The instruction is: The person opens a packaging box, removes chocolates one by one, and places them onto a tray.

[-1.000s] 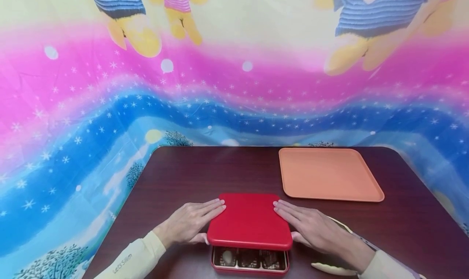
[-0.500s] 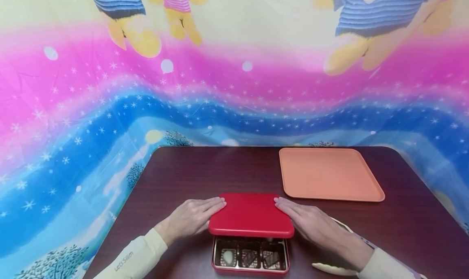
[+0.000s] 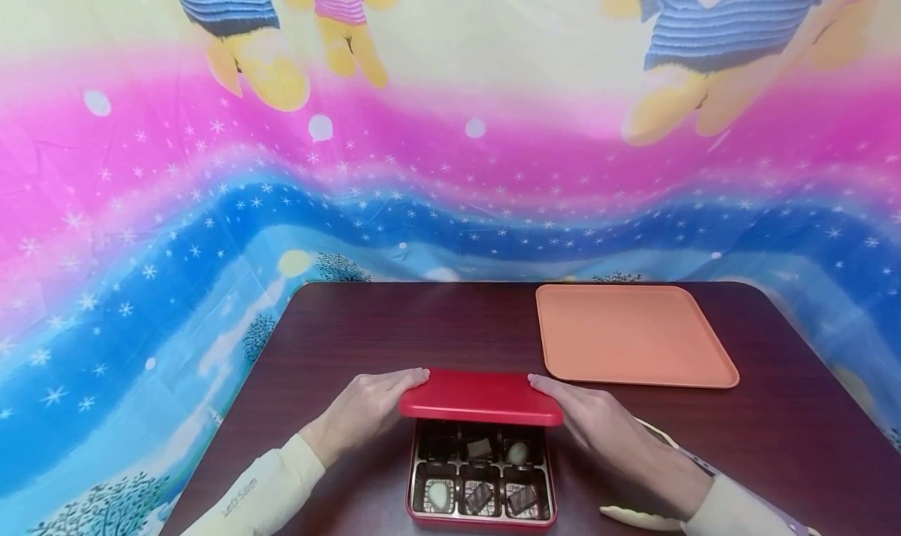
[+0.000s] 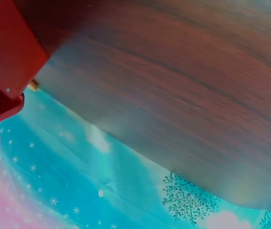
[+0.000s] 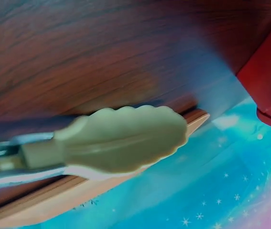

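A red tin box (image 3: 482, 523) stands near the table's front edge, its red lid (image 3: 482, 403) tilted up at the front. My left hand (image 3: 362, 415) holds the lid's left side, fingertips on top. At the right side, my right hand (image 3: 605, 430) holds it likewise; both thumbs are hidden. Below the lid a divided insert shows two rows of compartments. In the front row lie a pale oval chocolate (image 3: 439, 494) and two dark striped ones. A squarish chocolate (image 3: 480, 448) and a pale rounded one (image 3: 518, 452) sit behind; the back left compartment is dark.
Cream-tipped tongs (image 5: 121, 138) lie on the table beside the box, partly covered by the right forearm in the head view. An orange tray (image 3: 633, 336) lies at the back right of the dark wooden table (image 3: 408, 317). A printed cloth (image 3: 450, 160) hangs behind.
The lid's front edge has risen and swung back with both hands on its sides, bringing the second row of compartments into view. The tray and tongs have stayed put.
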Tool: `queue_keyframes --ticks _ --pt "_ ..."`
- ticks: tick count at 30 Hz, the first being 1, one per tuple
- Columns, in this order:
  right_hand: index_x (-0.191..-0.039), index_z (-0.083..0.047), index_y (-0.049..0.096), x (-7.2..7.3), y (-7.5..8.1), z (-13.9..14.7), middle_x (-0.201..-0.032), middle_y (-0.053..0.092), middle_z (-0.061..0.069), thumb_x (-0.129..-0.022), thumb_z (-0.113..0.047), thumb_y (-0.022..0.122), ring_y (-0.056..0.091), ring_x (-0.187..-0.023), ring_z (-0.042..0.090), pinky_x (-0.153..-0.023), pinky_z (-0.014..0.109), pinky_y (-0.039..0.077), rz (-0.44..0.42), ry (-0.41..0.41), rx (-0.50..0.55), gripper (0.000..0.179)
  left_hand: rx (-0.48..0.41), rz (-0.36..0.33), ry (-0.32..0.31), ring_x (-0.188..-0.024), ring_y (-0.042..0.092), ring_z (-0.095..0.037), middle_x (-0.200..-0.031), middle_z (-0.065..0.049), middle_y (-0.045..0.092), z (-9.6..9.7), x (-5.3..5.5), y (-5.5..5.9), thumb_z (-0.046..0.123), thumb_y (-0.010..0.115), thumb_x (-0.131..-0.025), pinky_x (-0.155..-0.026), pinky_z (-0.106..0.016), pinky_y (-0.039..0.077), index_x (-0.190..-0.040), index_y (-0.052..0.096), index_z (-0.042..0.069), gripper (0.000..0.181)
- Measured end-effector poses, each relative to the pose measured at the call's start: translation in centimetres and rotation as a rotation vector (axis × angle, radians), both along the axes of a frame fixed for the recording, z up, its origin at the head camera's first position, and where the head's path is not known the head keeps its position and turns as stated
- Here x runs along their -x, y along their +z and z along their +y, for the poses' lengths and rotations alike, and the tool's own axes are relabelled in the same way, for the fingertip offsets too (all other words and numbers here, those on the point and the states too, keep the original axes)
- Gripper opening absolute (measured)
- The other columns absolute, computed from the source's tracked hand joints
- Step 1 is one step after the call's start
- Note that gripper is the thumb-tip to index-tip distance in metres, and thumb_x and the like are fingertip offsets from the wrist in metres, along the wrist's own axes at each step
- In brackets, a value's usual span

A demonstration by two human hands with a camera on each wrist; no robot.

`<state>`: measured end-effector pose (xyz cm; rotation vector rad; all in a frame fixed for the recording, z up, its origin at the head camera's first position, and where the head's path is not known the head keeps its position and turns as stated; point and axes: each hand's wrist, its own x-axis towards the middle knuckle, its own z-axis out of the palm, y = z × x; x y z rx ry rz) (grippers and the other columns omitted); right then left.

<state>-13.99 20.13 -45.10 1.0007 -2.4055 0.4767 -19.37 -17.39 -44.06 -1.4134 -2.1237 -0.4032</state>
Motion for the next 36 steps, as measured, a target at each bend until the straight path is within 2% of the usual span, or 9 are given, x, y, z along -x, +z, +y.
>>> queue_keyframes --ticks 8,10,13,18,22,27,31,34,36 --pt "-0.137 -0.011 0.059 0.8 1.6 -0.4 -0.127 0.068 0.004 -0.106 -0.017 0.044 0.07 -0.098 0.013 -0.084 0.025 0.057 0.004 0.048 0.157 0.035 -0.166 -0.12 0.04 -0.095 0.073 -0.02 -0.114 -0.007 0.073 1.0 0.2 1.9 -0.003 0.061 -0.088 -0.082 -0.034 0.06 -0.121 0.064 0.002 0.033" --pt "-0.137 -0.01 0.06 1.0 2.1 -0.5 -0.128 0.068 0.004 -0.103 -0.009 0.051 0.069 -0.099 0.013 -0.087 0.023 0.056 -0.03 0.043 0.176 0.035 -0.197 -0.15 0.057 -0.094 0.073 -0.018 -0.113 -0.006 0.073 1.2 0.4 2.4 -0.001 0.057 -0.093 -0.081 -0.034 0.06 -0.12 0.065 0.004 0.029" --pt "-0.131 -0.011 0.063 1.2 2.7 -0.6 -0.115 0.072 0.001 -0.096 0.0 0.059 0.066 -0.085 0.008 -0.076 0.015 0.052 -0.074 0.016 0.224 0.037 -0.234 -0.181 0.074 -0.094 0.073 -0.015 -0.109 -0.003 0.074 1.6 0.7 2.9 0.011 0.054 -0.102 -0.082 -0.034 0.06 -0.118 0.066 0.009 0.02" --pt "-0.118 -0.016 0.066 1.8 3.7 -0.8 -0.084 0.064 -0.008 -0.093 0.002 0.065 0.051 -0.067 0.002 -0.062 0.013 0.041 -0.116 -0.039 0.309 0.03 -0.278 -0.169 0.116 -0.068 0.062 -0.007 -0.084 0.002 0.069 2.1 1.4 3.5 0.015 0.058 -0.101 -0.064 -0.026 0.056 -0.105 0.063 0.011 0.008" --pt "-0.119 -0.017 0.065 2.7 4.1 -1.0 -0.087 0.067 -0.005 -0.096 -0.001 0.062 0.047 -0.063 0.002 -0.063 0.016 0.041 -0.135 -0.06 0.348 0.029 -0.329 -0.197 0.152 -0.059 0.048 -0.007 -0.075 0.002 0.065 2.5 2.1 3.9 0.01 0.064 -0.097 -0.055 -0.021 0.044 -0.1 0.062 0.011 0.004" --pt "-0.123 -0.022 0.064 4.0 4.2 -1.1 -0.099 0.073 -0.005 -0.1 -0.007 0.059 0.043 -0.057 0.004 -0.063 0.02 0.044 -0.145 -0.092 0.395 0.028 -0.389 -0.273 0.219 -0.058 0.048 -0.005 -0.081 0.002 0.071 3.1 3.3 4.0 0.015 0.063 -0.099 -0.055 -0.021 0.043 -0.106 0.064 0.013 0.008" --pt "-0.116 -0.023 0.067 5.0 4.1 -1.2 -0.097 0.074 -0.005 -0.102 -0.015 0.057 0.067 -0.07 0.008 -0.064 0.019 0.05 -0.193 -0.113 0.444 0.018 -0.438 -0.321 0.258 -0.058 0.053 -0.004 -0.086 -0.001 0.075 3.6 4.0 3.8 0.017 0.064 -0.098 -0.052 -0.021 0.044 -0.108 0.066 0.011 0.011" --pt "-0.107 -0.019 0.068 5.9 4.0 -1.4 -0.088 0.073 -0.003 -0.103 -0.02 0.056 0.074 -0.089 0.015 -0.061 0.019 0.049 -0.242 -0.138 0.49 0.013 -0.482 -0.348 0.276 -0.058 0.057 -0.006 -0.084 -0.003 0.075 4.1 4.7 3.7 0.018 0.064 -0.098 -0.05 -0.021 0.045 -0.105 0.067 0.011 0.01" --pt "-0.1 -0.016 0.068 6.5 4.0 -1.3 -0.078 0.069 -0.002 -0.103 -0.023 0.055 0.074 -0.079 0.014 -0.056 0.02 0.046 -0.256 -0.163 0.508 0.014 -0.506 -0.365 0.296 -0.057 0.056 -0.008 -0.076 -0.002 0.071 4.6 5.4 3.7 0.02 0.063 -0.099 -0.051 -0.022 0.045 -0.099 0.066 0.011 0.01"
